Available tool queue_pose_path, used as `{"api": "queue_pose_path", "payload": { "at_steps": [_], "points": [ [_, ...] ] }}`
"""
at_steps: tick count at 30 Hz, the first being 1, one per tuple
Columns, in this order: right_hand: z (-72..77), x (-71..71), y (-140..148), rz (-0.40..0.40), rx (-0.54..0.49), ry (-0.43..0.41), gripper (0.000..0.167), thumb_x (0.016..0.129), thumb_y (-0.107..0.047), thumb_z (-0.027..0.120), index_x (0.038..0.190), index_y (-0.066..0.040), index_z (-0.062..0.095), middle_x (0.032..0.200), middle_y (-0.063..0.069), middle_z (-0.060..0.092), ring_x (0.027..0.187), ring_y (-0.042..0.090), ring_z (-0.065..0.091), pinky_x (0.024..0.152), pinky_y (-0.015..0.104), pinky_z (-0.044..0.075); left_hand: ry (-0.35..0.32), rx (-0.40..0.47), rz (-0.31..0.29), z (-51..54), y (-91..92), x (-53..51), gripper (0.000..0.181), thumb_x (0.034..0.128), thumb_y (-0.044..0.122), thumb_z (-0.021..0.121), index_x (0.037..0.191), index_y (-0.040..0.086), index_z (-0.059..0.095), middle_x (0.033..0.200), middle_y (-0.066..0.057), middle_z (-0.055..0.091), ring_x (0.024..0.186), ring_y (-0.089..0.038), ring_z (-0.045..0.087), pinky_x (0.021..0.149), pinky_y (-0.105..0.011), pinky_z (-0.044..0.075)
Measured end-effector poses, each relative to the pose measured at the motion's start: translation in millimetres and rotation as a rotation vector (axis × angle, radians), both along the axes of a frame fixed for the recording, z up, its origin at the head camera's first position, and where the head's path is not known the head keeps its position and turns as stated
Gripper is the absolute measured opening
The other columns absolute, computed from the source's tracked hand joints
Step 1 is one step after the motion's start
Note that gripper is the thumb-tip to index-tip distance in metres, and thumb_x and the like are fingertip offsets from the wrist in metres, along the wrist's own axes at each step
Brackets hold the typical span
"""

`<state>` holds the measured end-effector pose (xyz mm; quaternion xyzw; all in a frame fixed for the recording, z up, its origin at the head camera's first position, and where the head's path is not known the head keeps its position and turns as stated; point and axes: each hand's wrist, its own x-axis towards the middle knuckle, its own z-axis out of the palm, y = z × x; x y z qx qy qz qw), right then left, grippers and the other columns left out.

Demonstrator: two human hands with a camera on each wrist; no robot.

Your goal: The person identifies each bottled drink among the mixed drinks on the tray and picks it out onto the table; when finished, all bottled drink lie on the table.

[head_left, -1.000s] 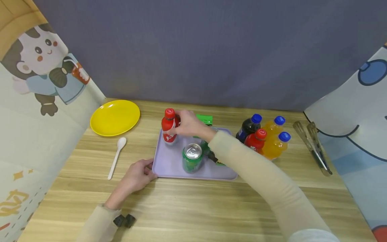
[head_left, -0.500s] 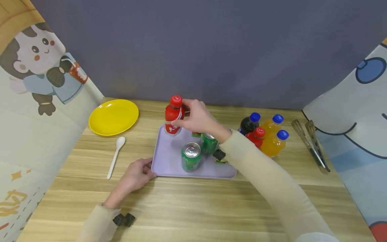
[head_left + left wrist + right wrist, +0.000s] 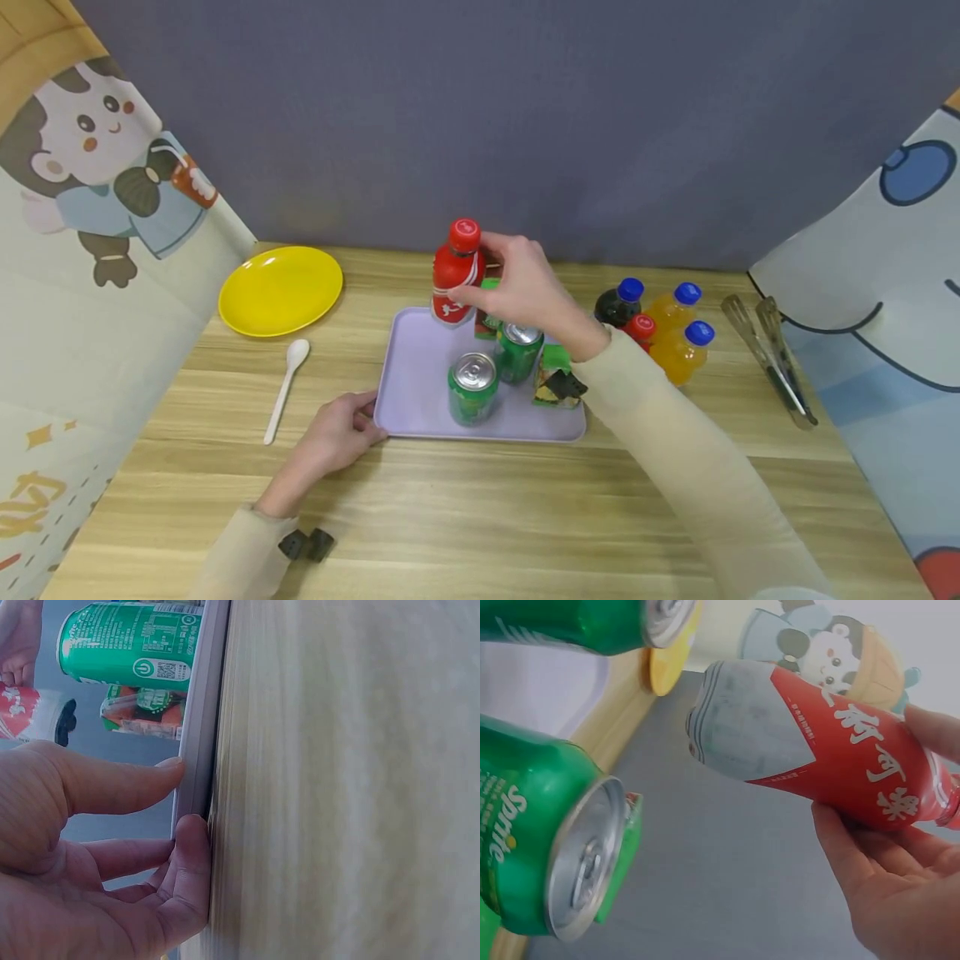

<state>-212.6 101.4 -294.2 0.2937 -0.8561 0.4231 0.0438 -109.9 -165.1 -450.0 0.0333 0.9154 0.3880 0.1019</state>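
My right hand [image 3: 525,279] holds a red-labelled cola bottle [image 3: 454,275] with a red cap, thumb on one side and fingers on the other. In the right wrist view the bottle [image 3: 810,742] is off the tray, its base free. My left hand [image 3: 341,437] grips the front left corner of the lilac tray [image 3: 412,367]; in the left wrist view the thumb and fingers lie at the tray's rim [image 3: 196,750]. Two green Sprite cans [image 3: 472,390] stand on the tray. Beside them are a small green-topped carton [image 3: 557,379] and another carton [image 3: 486,321], partly hidden behind a can.
Right of the tray stand a dark cola bottle [image 3: 618,307], a second red bottle [image 3: 641,329] and two orange drink bottles [image 3: 681,354]. Metal tongs [image 3: 772,362] lie farther right. A yellow plate [image 3: 281,290] and a white spoon [image 3: 287,387] lie on the left.
My right hand has lifted the cola bottle from the tray's left part and carried it up and to the right. The left hand stays at the tray corner.
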Motion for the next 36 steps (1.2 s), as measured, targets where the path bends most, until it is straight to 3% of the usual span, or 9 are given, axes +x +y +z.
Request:
{"api": "queue_pose_path", "payload": {
  "at_steps": [9,18,29,36],
  "points": [
    [12.4,13.3,16,-0.025,-0.037,0.011,0.045,0.078,-0.021,0.078,0.117,-0.005,0.062,0.102,0.000,0.067,0.085,0.010,0.065,0.076,0.028,0.053,0.004,-0.004,-0.005,-0.2,-0.5,0.1,0.060,0.0764,0.004,0.076,0.129,-0.011,0.052,0.092,-0.007,0.062,0.069,-0.013,0.056,0.056,-0.029,0.047],
    [20.1,35.2,33,-0.043,-0.039,0.062,0.044,0.078,-0.024,0.079,0.115,-0.006,0.063,0.105,0.000,0.067,0.088,0.013,0.064,0.078,0.032,0.053,-0.004,-0.011,-0.005,1.3,-0.9,1.0,0.060,0.0767,0.004,0.076,0.129,-0.011,0.051,0.094,-0.008,0.062,0.070,-0.013,0.057,0.058,-0.029,0.048],
    [15.8,58.4,56,-0.041,-0.054,0.118,0.041,0.076,-0.020,0.080,0.112,-0.006,0.064,0.103,-0.004,0.067,0.086,0.008,0.064,0.075,0.028,0.053,-0.005,-0.013,-0.010,0.6,-1.1,1.0,0.060,0.0767,0.005,0.076,0.129,-0.011,0.051,0.094,-0.009,0.062,0.071,-0.013,0.057,0.059,-0.030,0.048],
    [8.8,73.2,74,-0.016,-0.047,0.091,0.043,0.075,-0.018,0.081,0.113,-0.007,0.065,0.102,-0.003,0.067,0.082,0.009,0.065,0.073,0.026,0.053,-0.004,-0.020,-0.016,0.9,-0.9,0.1,0.060,0.0772,0.006,0.075,0.129,-0.011,0.051,0.095,-0.008,0.063,0.071,-0.014,0.057,0.060,-0.030,0.048]
  ]
}}
